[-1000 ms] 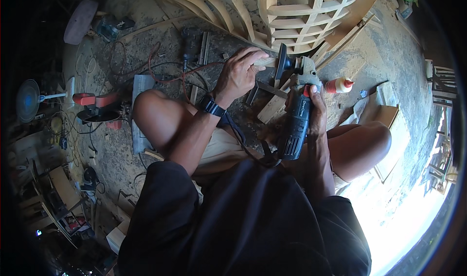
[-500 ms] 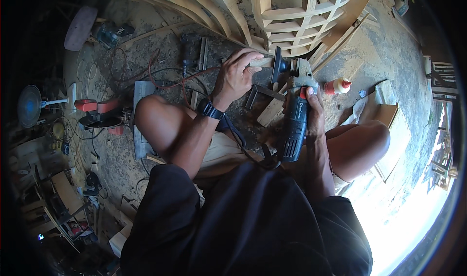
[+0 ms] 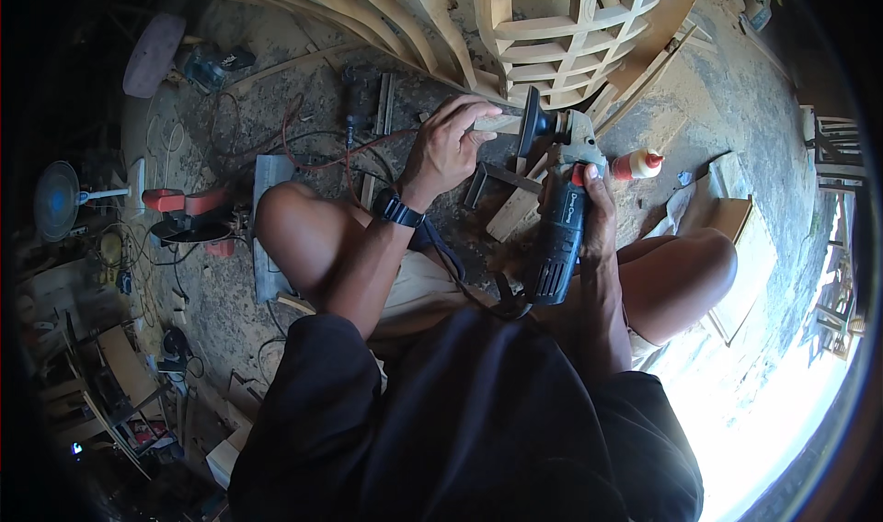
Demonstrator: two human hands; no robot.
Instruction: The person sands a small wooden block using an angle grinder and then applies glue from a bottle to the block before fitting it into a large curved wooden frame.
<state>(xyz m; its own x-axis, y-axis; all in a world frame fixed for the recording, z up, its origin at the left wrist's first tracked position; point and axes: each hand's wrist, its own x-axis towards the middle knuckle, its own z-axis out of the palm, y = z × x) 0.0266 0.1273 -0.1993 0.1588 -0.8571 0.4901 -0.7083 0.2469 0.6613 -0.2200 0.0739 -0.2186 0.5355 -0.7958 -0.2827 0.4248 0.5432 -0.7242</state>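
Note:
My right hand is wrapped round the body of a dark angle grinder, thumb beside its red switch. The grinder's head points away from me, its black disc turned to the left. My left hand pinches a small pale piece of wood between thumb and fingers. The wood's right end is at the disc's face; whether they touch is hard to tell. A dark watch is on my left wrist. The grinder's cord runs back over my lap.
A wooden ribbed frame stands just beyond my hands. To the right are a glue bottle with a red cap and boards. A red cut-off saw, a fan and cables lie left. A metal bracket sits between my knees.
The grinder has shifted very slightly right, and its disc is tilted a little differently. My left hand and the piece of wood have barely moved.

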